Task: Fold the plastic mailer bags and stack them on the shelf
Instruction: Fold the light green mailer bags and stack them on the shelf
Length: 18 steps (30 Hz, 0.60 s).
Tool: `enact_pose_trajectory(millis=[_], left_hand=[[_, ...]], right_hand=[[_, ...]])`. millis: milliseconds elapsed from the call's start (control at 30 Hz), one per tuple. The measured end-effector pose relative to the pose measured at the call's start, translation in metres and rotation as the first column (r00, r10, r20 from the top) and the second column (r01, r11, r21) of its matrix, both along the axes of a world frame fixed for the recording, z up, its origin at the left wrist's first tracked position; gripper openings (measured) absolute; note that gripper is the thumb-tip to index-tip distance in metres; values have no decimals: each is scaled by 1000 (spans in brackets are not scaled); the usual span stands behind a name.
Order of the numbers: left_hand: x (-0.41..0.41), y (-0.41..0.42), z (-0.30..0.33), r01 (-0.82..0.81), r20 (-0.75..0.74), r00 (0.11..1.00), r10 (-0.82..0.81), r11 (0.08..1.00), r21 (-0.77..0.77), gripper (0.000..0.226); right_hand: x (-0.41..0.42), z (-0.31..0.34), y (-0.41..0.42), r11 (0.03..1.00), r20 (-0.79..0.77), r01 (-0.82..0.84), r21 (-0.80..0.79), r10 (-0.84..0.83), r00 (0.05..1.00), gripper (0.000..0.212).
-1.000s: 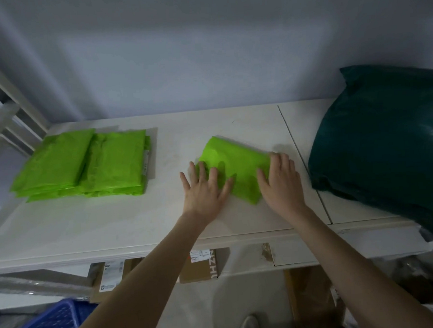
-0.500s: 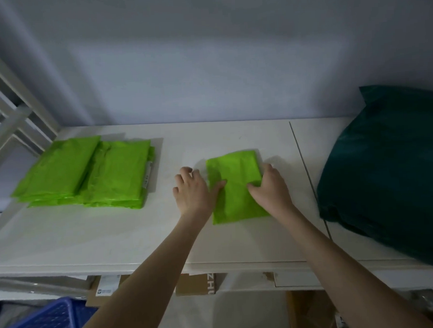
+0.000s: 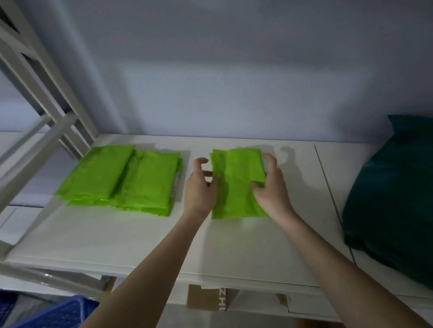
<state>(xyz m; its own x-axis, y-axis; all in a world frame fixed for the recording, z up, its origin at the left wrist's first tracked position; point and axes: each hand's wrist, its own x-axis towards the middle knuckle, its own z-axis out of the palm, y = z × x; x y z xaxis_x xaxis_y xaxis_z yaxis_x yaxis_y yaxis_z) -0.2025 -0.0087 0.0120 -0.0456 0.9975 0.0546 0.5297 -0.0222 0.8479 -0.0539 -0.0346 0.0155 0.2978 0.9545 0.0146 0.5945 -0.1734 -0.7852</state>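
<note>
At far left, a blue crate sits below the white shelf. The stack of folded green bags lies on the shelf's left part, near the frame post, probably as the drop point for finished bags. Just right of it, the left hand and right hand flank one folded green bag at its side edges. The fingers are curled; each thumb lies on the bag's top, apparently pinching it for lifting. Open shelf separates bag and stack. A dark green bundle occupies the right end, clear of that path.
</note>
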Motion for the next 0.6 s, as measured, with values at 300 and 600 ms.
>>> enact_pose_trajectory(millis=[300,600], left_hand=[[-101,35,22,-29,-152,987,61,979,203,33],[-184,61,11,8,-363,930,48,988,153,33]], right_hand=[[-102,24,38,994,73,-110,14,108,991,49],[-182,10,61,991,109,-127,-50,132,985,54]])
